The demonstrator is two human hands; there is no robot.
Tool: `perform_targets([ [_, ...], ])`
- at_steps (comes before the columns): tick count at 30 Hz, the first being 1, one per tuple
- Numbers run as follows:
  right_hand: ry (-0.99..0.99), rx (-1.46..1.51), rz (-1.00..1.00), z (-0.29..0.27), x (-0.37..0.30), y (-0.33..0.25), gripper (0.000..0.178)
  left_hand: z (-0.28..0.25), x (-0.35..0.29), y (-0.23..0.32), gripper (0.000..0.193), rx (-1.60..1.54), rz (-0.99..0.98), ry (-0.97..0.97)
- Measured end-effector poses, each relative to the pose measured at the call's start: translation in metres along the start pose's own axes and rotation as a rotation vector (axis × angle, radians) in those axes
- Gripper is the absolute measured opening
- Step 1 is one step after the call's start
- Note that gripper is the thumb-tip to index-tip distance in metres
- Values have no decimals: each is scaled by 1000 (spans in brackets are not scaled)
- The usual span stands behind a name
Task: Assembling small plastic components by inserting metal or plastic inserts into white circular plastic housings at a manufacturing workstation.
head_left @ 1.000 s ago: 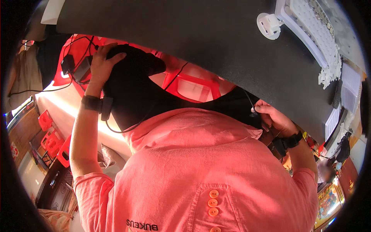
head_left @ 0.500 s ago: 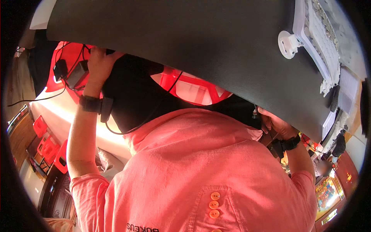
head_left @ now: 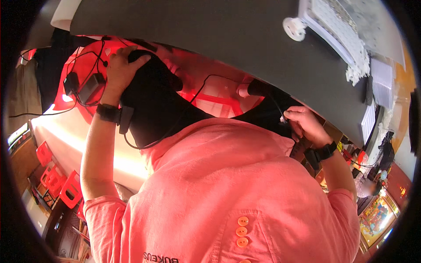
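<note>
Cable [head_left: 277, 106] drops past the edge of the dark bench [head_left: 206, 37] to the right hand [head_left: 305, 125], whose grip, thumb and forefinger together, looks clamped on it over the right thigh. I can't make out its end. The left hand [head_left: 122, 69] rests on the left knee [head_left: 140, 55], thumb spread from the fingers. Just beside it, two black adapters [head_left: 71, 83] and tangled wires lie against a red seat [head_left: 88, 47].

I'd worry that a loose pinch could let the cable slip below the bench. A swing of the left arm might also catch those wires and drag the adapters down, or snag the cord [head_left: 131, 144] looping from its wrist.
</note>
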State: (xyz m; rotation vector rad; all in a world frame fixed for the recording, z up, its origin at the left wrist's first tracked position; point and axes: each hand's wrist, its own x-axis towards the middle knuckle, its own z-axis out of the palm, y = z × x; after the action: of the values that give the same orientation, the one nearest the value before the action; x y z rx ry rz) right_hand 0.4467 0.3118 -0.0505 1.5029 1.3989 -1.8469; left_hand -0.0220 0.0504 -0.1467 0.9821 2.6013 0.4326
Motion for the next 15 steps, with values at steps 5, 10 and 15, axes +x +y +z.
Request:
perform_targets([
  [5,27,-73,-72,-8,-5,26,26,-7,-18,23,66,16,78,110],
  [10,19,-81,-117,-5,-21,37,27,-8,-32,22,62,-71,162,128],
  [15,50,14,-129,0,-36,48,26,-1,-40,20,54,-79,265,193],
])
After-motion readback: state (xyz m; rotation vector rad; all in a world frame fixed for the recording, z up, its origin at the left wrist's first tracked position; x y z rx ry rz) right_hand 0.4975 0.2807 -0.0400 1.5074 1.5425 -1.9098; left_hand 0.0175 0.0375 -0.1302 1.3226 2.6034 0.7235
